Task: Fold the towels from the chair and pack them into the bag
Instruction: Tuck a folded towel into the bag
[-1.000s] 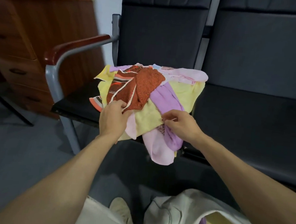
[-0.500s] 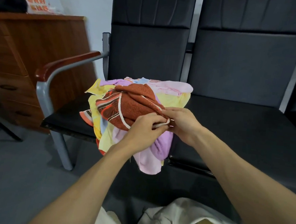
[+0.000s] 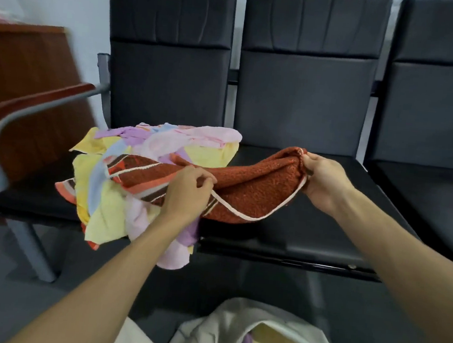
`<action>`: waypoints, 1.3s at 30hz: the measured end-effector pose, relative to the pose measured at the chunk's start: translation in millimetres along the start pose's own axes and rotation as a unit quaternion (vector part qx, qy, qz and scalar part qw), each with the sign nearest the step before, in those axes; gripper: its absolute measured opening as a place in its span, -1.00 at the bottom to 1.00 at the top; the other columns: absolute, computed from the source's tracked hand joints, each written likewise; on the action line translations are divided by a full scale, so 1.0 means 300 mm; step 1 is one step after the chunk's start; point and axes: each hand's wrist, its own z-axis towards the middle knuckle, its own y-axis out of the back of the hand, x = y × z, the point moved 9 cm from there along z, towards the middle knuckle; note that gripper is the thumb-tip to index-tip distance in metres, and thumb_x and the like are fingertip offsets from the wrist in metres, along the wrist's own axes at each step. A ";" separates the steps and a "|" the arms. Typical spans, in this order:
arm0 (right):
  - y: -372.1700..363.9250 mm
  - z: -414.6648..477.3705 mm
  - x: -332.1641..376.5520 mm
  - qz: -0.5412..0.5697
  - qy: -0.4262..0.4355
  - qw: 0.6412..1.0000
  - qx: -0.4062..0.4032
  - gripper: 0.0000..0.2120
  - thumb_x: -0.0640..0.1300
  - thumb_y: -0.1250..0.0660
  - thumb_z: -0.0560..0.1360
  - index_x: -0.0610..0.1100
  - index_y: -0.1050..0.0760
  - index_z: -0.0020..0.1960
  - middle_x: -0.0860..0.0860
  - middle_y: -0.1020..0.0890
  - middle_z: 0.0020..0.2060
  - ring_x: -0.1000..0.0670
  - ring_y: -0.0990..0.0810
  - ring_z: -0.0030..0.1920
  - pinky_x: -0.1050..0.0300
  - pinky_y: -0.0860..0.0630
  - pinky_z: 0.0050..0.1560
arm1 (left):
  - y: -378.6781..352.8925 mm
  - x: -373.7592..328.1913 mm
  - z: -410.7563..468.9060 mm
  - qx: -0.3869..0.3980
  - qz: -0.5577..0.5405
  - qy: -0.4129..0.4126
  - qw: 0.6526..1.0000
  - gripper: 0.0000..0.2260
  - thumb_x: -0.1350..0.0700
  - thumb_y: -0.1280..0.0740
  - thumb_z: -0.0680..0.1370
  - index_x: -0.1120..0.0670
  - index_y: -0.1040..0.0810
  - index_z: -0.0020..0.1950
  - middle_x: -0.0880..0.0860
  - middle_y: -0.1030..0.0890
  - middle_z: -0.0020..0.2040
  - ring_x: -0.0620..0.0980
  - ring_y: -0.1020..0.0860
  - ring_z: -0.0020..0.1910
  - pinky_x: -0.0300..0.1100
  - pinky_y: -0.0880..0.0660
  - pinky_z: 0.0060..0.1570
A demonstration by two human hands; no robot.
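Over the black chair seat (image 3: 310,234), the left hand (image 3: 187,192) and right hand (image 3: 321,180), held apart, are pinching the red towel (image 3: 253,193) by its edge, seemingly stretching it straight for folding, its other end lying on the pile (image 3: 105,209), the bag (image 3: 212,333) below.

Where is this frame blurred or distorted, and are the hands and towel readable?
Head view: wooden cabinet and armrest at left smear with motion blur; chair backs bow from the wide lens; left hand, right hand and rust-red towel are fairly sharp; even light, no glare.
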 end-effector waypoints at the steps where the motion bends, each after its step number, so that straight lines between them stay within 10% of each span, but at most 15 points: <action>1: 0.053 0.002 0.003 -0.012 0.001 1.000 -0.020 -0.73 -0.28 -0.12 0.63 -0.18 -0.58 -0.08 -0.04 -0.60 -0.27 0.03 -0.58 -0.30 0.14 -0.55 -0.22 | -0.021 -0.011 0.001 0.008 0.006 0.005 1.000 -0.83 0.20 -0.28 0.55 0.01 -0.65 -0.09 -0.06 -0.61 0.00 -0.09 -0.51 0.03 -0.23 -0.37 0.11; 12: 0.448 -0.052 -0.099 -0.158 -0.052 0.982 -0.089 -0.94 -0.33 -0.40 0.47 -0.23 -0.62 -0.06 -0.15 -0.69 -0.22 -0.06 -0.69 -0.29 0.13 -0.63 -0.29 | -0.519 -0.113 -0.084 0.316 0.210 -0.138 0.915 -0.68 0.00 -0.32 0.56 -0.02 -0.52 0.31 0.00 -0.50 0.24 0.01 -0.46 0.25 -0.01 -0.36 0.30; 24: 0.577 -0.082 -0.073 -0.481 -0.009 0.874 -0.071 -0.83 -0.10 -0.27 0.60 -0.06 -0.61 -0.09 -0.02 -0.67 -0.17 -0.03 -0.63 -0.10 0.08 -0.55 -0.05 | -0.591 -0.083 -0.083 0.315 0.266 -0.123 0.903 -0.67 0.03 -0.23 0.60 -0.02 -0.48 0.37 0.00 -0.47 0.35 0.02 -0.41 0.35 0.01 -0.31 0.32; 32: 0.548 -0.078 -0.080 -0.463 -0.030 0.882 -0.085 -0.80 -0.08 -0.24 0.62 -0.14 -0.59 -0.03 -0.09 -0.66 -0.10 -0.08 -0.63 -0.04 -0.03 -0.54 0.14 | -0.409 0.024 -0.011 0.210 0.288 -0.030 0.934 -0.71 0.03 -0.25 0.58 -0.05 -0.54 0.30 -0.01 -0.49 0.33 0.04 -0.40 0.34 0.02 -0.25 0.27; 39: 0.532 -0.067 -0.103 -0.404 -0.051 0.907 -0.107 -0.72 -0.09 -0.22 0.63 -0.24 -0.62 -0.03 -0.14 -0.67 -0.14 -0.10 -0.63 -0.13 -0.02 -0.56 0.06 | -0.400 0.080 -0.046 0.257 0.306 0.012 0.916 -0.67 -0.20 -0.28 0.54 0.06 -0.50 -0.11 0.04 -0.48 -0.03 0.04 -0.51 -0.06 -0.05 -0.46 -0.02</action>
